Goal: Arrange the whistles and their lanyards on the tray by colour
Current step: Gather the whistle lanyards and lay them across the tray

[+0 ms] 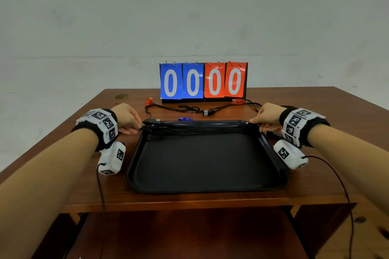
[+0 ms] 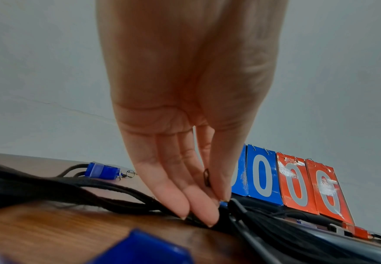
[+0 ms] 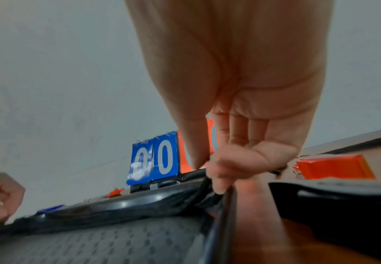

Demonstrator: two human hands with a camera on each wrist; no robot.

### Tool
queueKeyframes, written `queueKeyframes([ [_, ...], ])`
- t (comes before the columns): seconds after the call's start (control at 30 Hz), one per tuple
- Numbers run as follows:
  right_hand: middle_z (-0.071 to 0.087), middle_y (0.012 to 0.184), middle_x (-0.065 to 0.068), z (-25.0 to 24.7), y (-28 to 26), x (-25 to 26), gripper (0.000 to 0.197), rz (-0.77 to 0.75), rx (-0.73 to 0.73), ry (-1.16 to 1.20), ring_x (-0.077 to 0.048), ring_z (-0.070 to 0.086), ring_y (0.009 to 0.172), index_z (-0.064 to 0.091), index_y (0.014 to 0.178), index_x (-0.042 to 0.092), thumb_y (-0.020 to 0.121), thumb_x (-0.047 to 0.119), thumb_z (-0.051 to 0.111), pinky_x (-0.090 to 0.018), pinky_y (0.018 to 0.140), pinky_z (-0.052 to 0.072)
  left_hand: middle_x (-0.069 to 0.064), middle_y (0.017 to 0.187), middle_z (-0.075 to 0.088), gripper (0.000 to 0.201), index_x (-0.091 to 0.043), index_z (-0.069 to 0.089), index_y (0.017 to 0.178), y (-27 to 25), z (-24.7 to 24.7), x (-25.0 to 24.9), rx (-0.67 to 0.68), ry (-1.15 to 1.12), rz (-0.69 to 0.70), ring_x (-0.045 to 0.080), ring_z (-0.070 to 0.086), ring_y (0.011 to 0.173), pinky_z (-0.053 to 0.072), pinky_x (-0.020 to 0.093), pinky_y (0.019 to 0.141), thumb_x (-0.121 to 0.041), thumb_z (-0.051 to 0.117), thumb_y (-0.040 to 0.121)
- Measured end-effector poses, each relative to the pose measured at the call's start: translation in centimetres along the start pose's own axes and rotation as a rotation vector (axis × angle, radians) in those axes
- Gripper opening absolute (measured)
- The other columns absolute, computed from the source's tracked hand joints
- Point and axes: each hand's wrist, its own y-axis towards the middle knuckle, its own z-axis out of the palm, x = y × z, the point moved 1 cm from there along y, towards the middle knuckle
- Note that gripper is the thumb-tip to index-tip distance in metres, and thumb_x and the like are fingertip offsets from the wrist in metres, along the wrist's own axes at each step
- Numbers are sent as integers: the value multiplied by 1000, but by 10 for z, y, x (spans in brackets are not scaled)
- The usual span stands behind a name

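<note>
Head view — both hands, left hand (image 1: 126,119) and right hand (image 1: 266,116), pinch black woven lanyards (image 1: 200,127).

Perhaps sports room: tabletop scoreboard (image 1: 203,80).

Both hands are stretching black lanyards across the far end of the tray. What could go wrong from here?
1. The black lanyards lie bunched along the far rim of the black plastic tray; pinched by the left hand and right hand, they may tangle.
2. The blue whistle sits just behind that rim; tugging cords could drag it off its place.
3. The red whistles still lie by the flip scoreboard, cords crossing, so colours might get mixed.
</note>
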Motion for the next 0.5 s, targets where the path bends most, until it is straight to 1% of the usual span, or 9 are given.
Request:
queueKeyframes([
  [0.1, 61, 59, -12, 1, -1, 2, 24, 8, -17, -70, -12, 52, 34, 65, 94, -6, 85, 16, 69, -18, 34, 40, 13, 73, 70, 6, -2, 67, 83, 0, 2, 2, 27, -14, -3, 15, 67, 56, 56, 27, 58, 3, 64, 84],
  [0.17, 60, 58, -13, 2, -3, 4, 23, 7, -3, -122, -12, 48, 31, 65, 91, -6, 84, 14, 71, -17, 32, 36, 12, 71, 70, 6, -2, 66, 84, 1, 4, 2, 38, -29, 7, 15, 67, 57, 56, 28, 62, 3, 63, 84],
  [0.23, 59, 56, -11, 4, -5, 7, 20, 17, 7, -164, -11, 46, 29, 62, 86, -5, 83, 13, 72, -16, 30, 33, 12, 72, 70, 7, -2, 66, 84, 0, 5, 1, 46, -40, 15, 14, 68, 56, 56, 27, 62, 3, 62, 85],
  [0.3, 57, 48, -8, 6, -6, 8, 18, 25, -10, -210, -11, 45, 26, 58, 80, -3, 83, 10, 71, -15, 28, 32, 14, 73, 70, 7, -2, 66, 84, 0, 6, 0, 55, -44, 16, 14, 68, 56, 57, 26, 58, 3, 62, 85],
  [0.33, 57, 48, -8, 6, -6, 8, 18, 30, -21, -235, -12, 46, 26, 57, 79, -3, 84, 10, 70, -15, 28, 32, 14, 73, 70, 6, -2, 66, 85, 0, 6, 0, 61, -44, 15, 14, 68, 56, 57, 26, 57, 3, 62, 85],
  [0.37, 57, 53, -9, 7, -6, 8, 18, 32, -22, -259, -13, 49, 29, 58, 81, -3, 85, 10, 69, -16, 29, 33, 14, 74, 70, 6, -2, 66, 85, -1, 6, 0, 67, -43, 14, 14, 67, 56, 57, 26, 57, 3, 62, 85],
  [0.43, 57, 60, -10, 8, -5, 7, 16, 30, -12, -284, -16, 53, 39, 60, 87, -3, 86, 12, 67, -19, 32, 38, 14, 73, 69, 6, -2, 66, 84, -1, 6, 1, 72, -41, 15, 15, 67, 57, 57, 26, 58, 3, 62, 85],
  [0.5, 58, 61, -11, 7, -3, 6, 12, 25, -17, -259, -18, 56, 42, 62, 86, -2, 87, 10, 65, -21, 36, 44, 14, 71, 69, 6, -2, 66, 84, -1, 5, 2, 68, -41, 15, 17, 67, 59, 57, 27, 58, 3, 62, 85],
])
